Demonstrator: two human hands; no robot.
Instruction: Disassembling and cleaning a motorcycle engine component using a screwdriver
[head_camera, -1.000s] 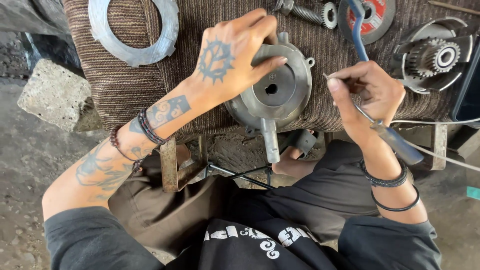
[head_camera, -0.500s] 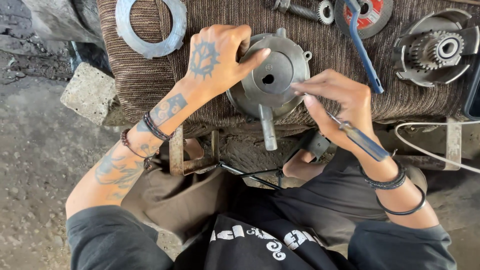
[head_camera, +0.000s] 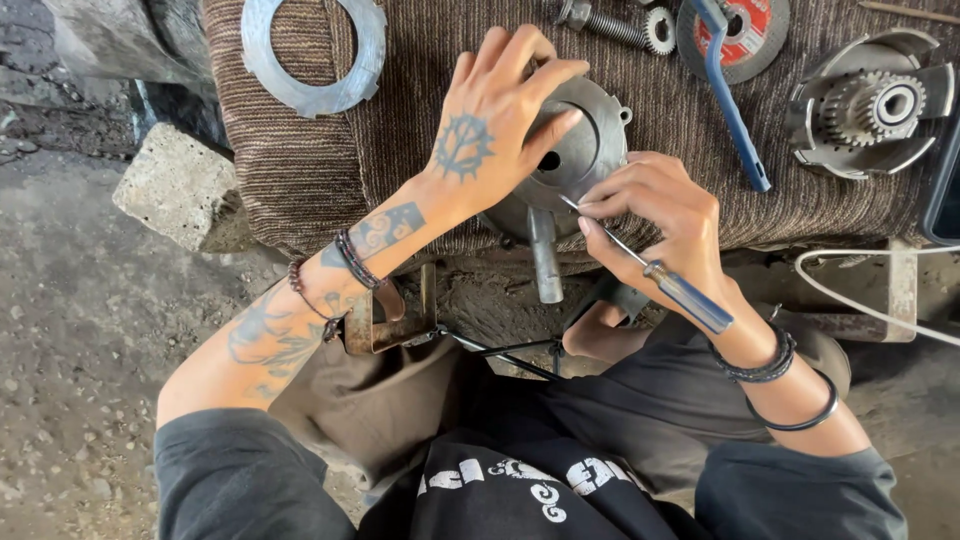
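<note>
L hand: spread flat on round metal housing, pinning it to brown-cloth counter.
R hand: grip closed on screwdriver, blue handle.
Axis: shaft runs lower-R to upper-L; tip at housing's near edge.
Nearer: both touching; R just below-right of housing.

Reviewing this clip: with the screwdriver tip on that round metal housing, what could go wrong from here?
1. The screwdriver tip sits close to the left hand pressing the housing; a slip could jab those fingers.
2. The housing overhangs the cloth edge, shaft down; prying might tip it off.
3. The right hand pinches the thin shaft, not the handle, so control may be weak.
</note>
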